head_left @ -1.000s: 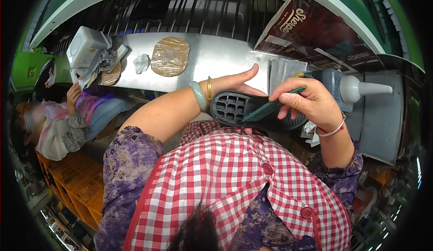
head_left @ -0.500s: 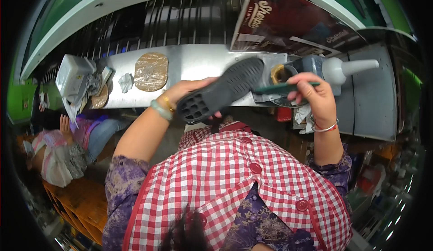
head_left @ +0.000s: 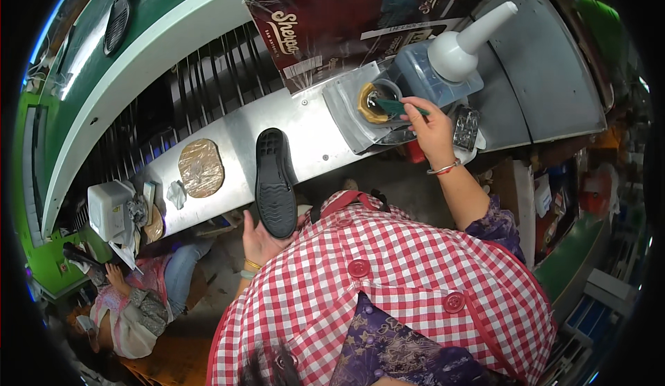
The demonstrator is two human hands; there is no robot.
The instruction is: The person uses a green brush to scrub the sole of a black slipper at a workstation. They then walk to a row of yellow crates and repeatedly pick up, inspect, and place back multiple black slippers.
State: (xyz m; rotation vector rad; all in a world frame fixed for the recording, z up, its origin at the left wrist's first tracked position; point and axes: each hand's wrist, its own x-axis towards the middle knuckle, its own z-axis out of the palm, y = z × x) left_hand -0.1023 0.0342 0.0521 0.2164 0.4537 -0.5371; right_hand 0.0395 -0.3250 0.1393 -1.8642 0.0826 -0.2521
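Note:
A black rubber shoe sole (head_left: 275,188) rests with its far end over the metal bench's front edge, and its near end sits in my left hand (head_left: 262,242). The thumb of that hand lies along the sole's left side; its other fingers are partly hidden beneath. Over at the right, my right hand (head_left: 431,131) grips a green-handled brush (head_left: 397,107). The brush's tip is inside a round cup (head_left: 373,117) with a yellow-brown crusted rim, which stands on the bench; dark liquid seems to be in it.
A translucent bottle with a white spout (head_left: 454,57) stands beside the cup, before a dark red cardboard panel (head_left: 332,25). A brown wrapped pad (head_left: 201,168) and crumpled plastic (head_left: 176,194) lie on the bench (head_left: 312,140). Another sole (head_left: 121,22) is on the green belt. A person (head_left: 138,296) sits lower left.
The brush has gone from beside the sole into the cup. My left hand has lowered and turned the sole, its far end now pointing away from me. The view has shifted and tilted.

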